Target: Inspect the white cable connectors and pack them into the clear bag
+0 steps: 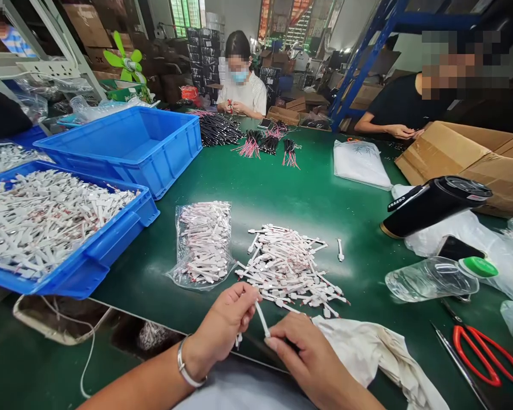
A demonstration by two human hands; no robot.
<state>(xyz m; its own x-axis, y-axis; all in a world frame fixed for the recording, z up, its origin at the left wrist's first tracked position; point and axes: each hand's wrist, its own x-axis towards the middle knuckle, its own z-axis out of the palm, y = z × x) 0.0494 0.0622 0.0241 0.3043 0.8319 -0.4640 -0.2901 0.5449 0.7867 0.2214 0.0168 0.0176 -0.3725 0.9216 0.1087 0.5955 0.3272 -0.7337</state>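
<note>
One left hand [223, 318], one right hand [306, 348] for the wearer, one white strip [262, 319] held; one tumbler [434, 206], one green-capped bottle [434, 279], one fan [127, 64]!

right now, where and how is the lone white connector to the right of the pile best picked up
Pinch the lone white connector across its slim middle, probably with the right hand once free, from above and the near side. It lies with its length running away from the camera, apart from the pile, so both long sides look reachable.
</note>
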